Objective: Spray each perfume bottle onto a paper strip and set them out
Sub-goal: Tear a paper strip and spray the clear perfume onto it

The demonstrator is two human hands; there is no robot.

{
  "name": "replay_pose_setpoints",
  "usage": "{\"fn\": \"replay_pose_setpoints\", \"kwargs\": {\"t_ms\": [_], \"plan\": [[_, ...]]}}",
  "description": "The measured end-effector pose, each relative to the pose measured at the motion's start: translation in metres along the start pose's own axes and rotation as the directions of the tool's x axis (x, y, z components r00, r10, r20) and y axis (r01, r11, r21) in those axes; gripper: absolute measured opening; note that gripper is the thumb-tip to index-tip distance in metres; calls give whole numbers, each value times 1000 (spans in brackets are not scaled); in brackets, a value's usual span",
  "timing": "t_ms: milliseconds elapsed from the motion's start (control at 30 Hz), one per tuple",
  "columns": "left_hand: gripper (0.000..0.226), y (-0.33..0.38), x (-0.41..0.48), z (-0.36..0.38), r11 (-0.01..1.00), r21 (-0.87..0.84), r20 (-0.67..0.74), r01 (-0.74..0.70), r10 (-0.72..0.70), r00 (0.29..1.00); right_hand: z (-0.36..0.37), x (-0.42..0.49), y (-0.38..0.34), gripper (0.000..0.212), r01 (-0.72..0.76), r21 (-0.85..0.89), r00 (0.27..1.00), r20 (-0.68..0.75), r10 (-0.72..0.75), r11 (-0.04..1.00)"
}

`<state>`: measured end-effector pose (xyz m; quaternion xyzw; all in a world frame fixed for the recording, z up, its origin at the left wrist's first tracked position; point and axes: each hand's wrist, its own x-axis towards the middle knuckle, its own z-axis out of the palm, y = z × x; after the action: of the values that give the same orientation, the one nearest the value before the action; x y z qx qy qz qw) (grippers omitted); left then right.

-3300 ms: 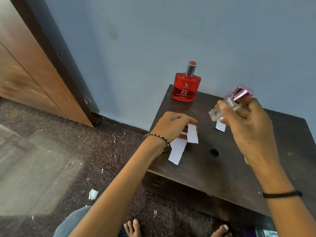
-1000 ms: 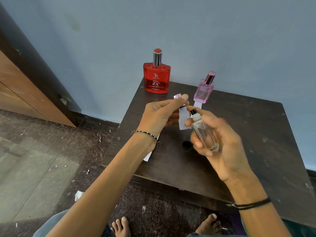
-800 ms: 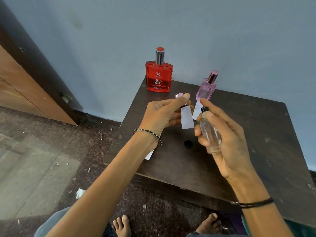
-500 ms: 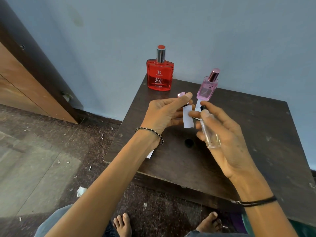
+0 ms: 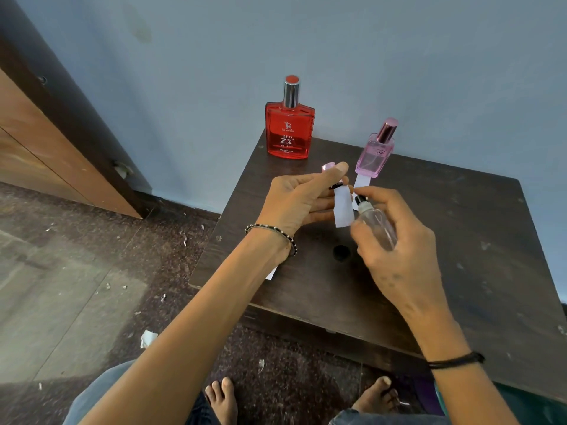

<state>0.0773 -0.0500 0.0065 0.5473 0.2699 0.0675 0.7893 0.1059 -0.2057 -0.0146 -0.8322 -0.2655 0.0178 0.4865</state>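
Note:
My right hand (image 5: pixel 402 250) grips a small clear spray bottle (image 5: pixel 376 223), cap off, its black nozzle pointing at a white paper strip (image 5: pixel 343 208). My left hand (image 5: pixel 302 200) pinches that strip upright and also holds the bottle's pink cap (image 5: pixel 328 166). The nozzle is a finger's width from the strip. A red perfume bottle (image 5: pixel 290 130) stands at the table's back left corner. A pink perfume bottle (image 5: pixel 376 150) stands to its right, with another paper strip (image 5: pixel 360 180) lying in front of it.
The dark wooden table (image 5: pixel 460 240) has a round hole (image 5: pixel 340 251) near its middle. One more white strip (image 5: pixel 271 274) peeks out under my left wrist at the table's left edge. Paper scraps litter the floor (image 5: pixel 92 271). My bare feet show below.
My right hand has brought the clear bottle up and closer to the strip in my left hand. Earlier, that hand held a pink-capped bottle; a pink bottle now stands on the table.

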Motion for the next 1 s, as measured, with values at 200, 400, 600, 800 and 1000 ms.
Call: {"fn": "replay_pose_setpoints", "kwargs": {"t_ms": [200, 400, 600, 800, 1000], "plan": [[32, 0, 0, 1, 999, -35, 30, 31, -30, 999, 12, -1, -2, 45, 185, -210, 980, -33, -196, 960], [30, 0, 0, -1, 996, -68, 43, 58, -55, 998, 16, -1, 0, 48, 208, -279, 976, 0, -216, 938], [33, -2, 2, -3, 996, -52, 37, 74, -72, 997, 19, -1, 2, 50, 197, -322, 979, 23, -201, 926], [38, -2, 3, -4, 995, -38, 35, 89, -88, 996, 19, 0, 2, 49, 196, -339, 980, 54, -189, 920], [38, -2, 4, -4, 994, -33, 30, 104, -103, 994, 20, -1, 3, 47, 188, -356, 982, 59, -179, 916]]}}
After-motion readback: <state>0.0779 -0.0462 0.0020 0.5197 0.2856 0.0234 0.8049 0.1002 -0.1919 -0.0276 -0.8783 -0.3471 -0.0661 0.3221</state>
